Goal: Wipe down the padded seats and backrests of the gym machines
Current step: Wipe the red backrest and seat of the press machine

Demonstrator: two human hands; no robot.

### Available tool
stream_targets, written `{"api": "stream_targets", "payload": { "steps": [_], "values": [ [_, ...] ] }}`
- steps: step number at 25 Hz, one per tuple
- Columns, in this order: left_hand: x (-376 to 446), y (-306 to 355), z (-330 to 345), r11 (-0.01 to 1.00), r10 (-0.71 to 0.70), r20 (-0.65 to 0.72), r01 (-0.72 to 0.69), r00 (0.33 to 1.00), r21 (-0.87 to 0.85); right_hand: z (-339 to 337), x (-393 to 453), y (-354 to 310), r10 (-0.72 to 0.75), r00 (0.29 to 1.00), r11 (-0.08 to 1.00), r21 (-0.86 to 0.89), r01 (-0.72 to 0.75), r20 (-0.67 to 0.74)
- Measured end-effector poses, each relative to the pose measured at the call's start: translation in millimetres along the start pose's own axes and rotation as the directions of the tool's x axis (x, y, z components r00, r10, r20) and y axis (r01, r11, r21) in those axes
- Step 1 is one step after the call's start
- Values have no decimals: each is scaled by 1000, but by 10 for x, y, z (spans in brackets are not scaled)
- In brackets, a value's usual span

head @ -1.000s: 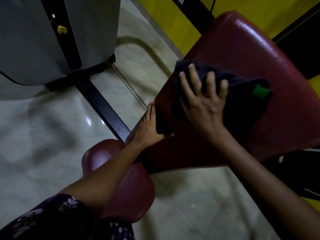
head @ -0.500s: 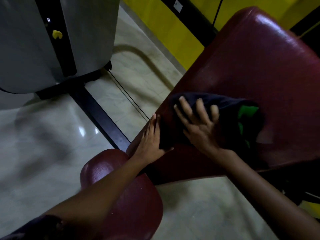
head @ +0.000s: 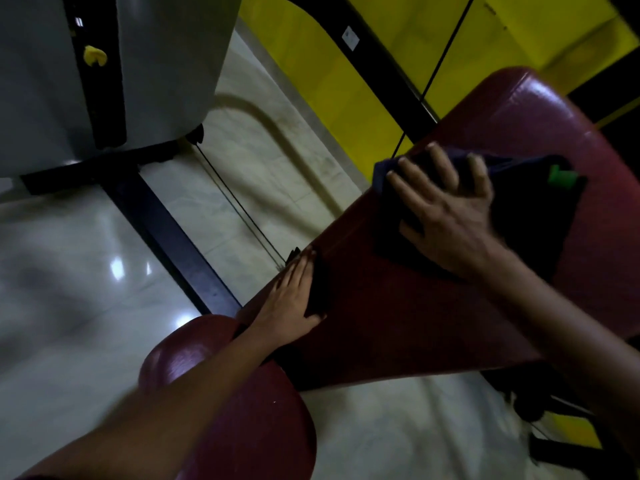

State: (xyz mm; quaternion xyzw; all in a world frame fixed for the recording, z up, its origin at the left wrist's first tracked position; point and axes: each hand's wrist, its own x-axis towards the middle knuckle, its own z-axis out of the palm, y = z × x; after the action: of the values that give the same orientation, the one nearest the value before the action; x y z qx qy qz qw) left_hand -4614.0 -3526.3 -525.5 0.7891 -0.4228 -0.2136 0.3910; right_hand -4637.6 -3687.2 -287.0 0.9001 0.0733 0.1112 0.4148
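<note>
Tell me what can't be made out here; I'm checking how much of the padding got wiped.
- Head view: the pad surface beneath the dark cloth and right hand is covered.
- The pad's far right runs off the frame edge.
- The left hand hides the pad's left edge, so its fingers' hold there is unclear.
- The small round seat is partly behind the blurred left forearm.
- Dim light hides any wet streaks.

Right hand [head: 446, 216] flat, palm down, fingers [head: 410, 183] spread and straight, forearm reaching in from lower right. Left hand [head: 292, 294] lower and well apart from it, fingers together and extended, thumb out to the side, bare forearm stretching up from bottom left.
</note>
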Motion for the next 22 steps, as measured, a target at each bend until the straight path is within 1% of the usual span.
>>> {"api": "stream_targets", "payload": {
  "steps": [1, 3, 4, 5, 7, 9, 10, 12, 13, 14, 15, 16, 17, 18, 20, 22],
  "values": [
    [3, -6, 19, 1000, 4, -23, -5, 1000, -27, -102, 103, 200, 96, 995, 995, -7, -96, 32],
    [-1, -30, 59, 997, 1, -53, -5, 999, -74, -278, 334, 607, 339, 936, 941, -10, -339, 98],
    [-12, -39, 72, 997, -3, -58, -2, 998, -80, -322, 436, 726, 394, 913, 918, 8, -398, 107],
    [-11, -54, 85, 997, -4, -67, -1, 998, -80, -316, 524, 738, 388, 917, 920, 17, -391, 96],
    [-6, -65, 76, 998, 5, -104, -12, 995, -68, -229, 638, 500, 275, 951, 960, 19, -281, 142],
    [12, -82, 68, 998, 19, -122, -26, 992, -56, -57, 619, 31, 133, 972, 990, 21, -139, 193],
    [24, -89, 59, 998, 24, -111, -30, 994, -53, 14, 573, -227, 49, 969, 997, 42, -61, 241],
    [39, -92, 40, 996, 45, -94, -52, 995, -69, 105, 489, -579, -85, 936, 994, 101, 53, 343],
    [36, -96, 27, 995, 49, -94, -57, 994, -87, 140, 481, -604, -112, 931, 991, 105, 80, 348],
    [34, -108, 15, 993, 42, -99, -53, 994, -105, 151, 511, -525, -105, 949, 992, 102, 77, 297],
    [34, -130, 7, 992, 29, -103, -41, 994, -121, 112, 557, -384, -53, 972, 996, 86, 34, 230],
    [30, -143, -2, 991, 14, -97, -27, 995, -134, 51, 599, -198, 43, 985, 997, 51, -52, 166],
    [22, -154, 3, 990, 2, -84, -14, 996, -142, -13, 648, 16, 149, 983, 989, 7, -150, 112],
    [24, -164, 15, 990, -2, -78, -9, 997, -143, -91, 695, 229, 230, 968, 973, -38, -227, 102],
    [42, -162, 20, 990, -19, -76, 8, 997, -143, -211, 750, 475, 344, 928, 937, -111, -330, 141],
    [64, -177, 33, 986, -54, -78, 41, 995, -164, -241, 729, 431, 374, 913, 927, -99, -362, 161]
  ]
}}
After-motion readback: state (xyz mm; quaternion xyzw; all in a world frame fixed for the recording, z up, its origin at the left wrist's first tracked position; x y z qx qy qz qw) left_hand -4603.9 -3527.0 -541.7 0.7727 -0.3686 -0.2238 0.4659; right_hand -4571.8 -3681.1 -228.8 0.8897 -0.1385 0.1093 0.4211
